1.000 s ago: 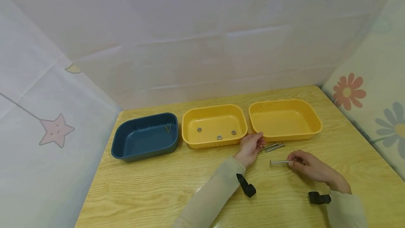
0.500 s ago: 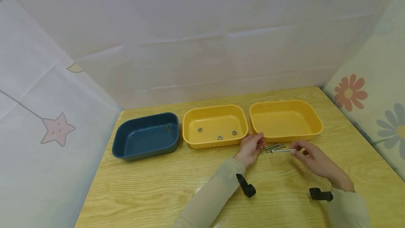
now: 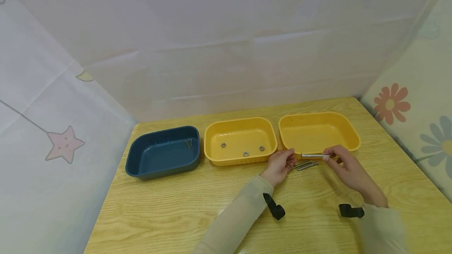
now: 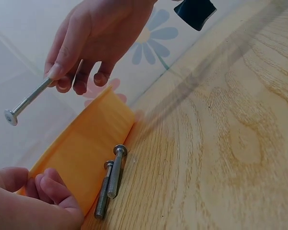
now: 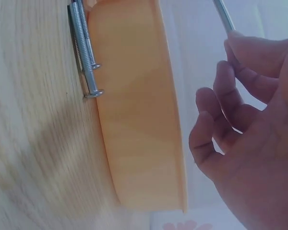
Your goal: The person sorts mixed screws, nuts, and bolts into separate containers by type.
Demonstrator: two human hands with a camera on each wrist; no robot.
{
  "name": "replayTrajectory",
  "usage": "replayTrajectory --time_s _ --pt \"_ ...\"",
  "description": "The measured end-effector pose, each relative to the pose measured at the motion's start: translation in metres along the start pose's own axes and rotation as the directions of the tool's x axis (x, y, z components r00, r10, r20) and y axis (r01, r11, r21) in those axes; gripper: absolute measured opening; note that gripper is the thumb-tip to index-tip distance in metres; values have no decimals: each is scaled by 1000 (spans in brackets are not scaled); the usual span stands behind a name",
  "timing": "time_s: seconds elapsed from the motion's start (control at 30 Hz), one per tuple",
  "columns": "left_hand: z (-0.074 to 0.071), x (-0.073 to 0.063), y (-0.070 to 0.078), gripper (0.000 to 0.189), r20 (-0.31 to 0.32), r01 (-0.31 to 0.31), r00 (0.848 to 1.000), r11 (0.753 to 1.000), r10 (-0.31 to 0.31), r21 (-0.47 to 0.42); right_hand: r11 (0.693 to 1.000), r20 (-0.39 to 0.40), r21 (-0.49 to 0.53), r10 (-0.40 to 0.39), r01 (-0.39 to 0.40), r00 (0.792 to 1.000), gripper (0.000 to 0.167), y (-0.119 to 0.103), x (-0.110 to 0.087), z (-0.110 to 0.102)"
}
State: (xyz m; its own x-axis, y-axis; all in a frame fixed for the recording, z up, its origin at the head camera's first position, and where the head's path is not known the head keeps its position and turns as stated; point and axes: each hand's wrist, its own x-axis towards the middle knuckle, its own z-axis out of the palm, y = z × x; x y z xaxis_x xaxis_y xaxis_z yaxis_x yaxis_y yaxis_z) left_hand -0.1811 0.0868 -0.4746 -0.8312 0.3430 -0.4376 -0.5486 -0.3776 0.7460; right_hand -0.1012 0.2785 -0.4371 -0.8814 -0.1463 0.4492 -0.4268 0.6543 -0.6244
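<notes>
In the head view my right hand (image 3: 347, 169) pinches a long silver bolt (image 3: 314, 155) by one end, level with the front rim of the right yellow bin (image 3: 347, 149). Its flat round head points left, clear in the left wrist view as the bolt (image 4: 30, 100) hangs from thumb and fingertips. My left hand (image 3: 279, 164) grips the same bin's near left corner, thumb at the rim and fingers curled outside. Two more bolts (image 3: 306, 166) lie side by side on the table against that bin's front wall, just right of the left hand.
A second yellow bin (image 3: 240, 161) with 3 nuts (image 3: 245, 153) stands in the middle. Left of it is a dark blue bin (image 3: 162, 171) holding small brass-coloured screws (image 3: 188, 144). Printed cloth walls border the wooden table (image 3: 159, 214) at the back and sides.
My right hand has lifted the bolt up and away from me, from over the table past the two lying bolts to the bin's front rim. The left hand has stayed put.
</notes>
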Motion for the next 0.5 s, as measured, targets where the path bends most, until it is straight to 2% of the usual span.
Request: replayTrajectory --time_s 0.13,0.5 --pt "0 -1 0 6 4 0 1000 1000 0 1 1000 -32 -10 18 -19 999 5 3 2 4" --pt "1 -1 2 5 -10 2 1000 1000 -2 5 990 -91 -29 136 -139 987 10 10 6 11"
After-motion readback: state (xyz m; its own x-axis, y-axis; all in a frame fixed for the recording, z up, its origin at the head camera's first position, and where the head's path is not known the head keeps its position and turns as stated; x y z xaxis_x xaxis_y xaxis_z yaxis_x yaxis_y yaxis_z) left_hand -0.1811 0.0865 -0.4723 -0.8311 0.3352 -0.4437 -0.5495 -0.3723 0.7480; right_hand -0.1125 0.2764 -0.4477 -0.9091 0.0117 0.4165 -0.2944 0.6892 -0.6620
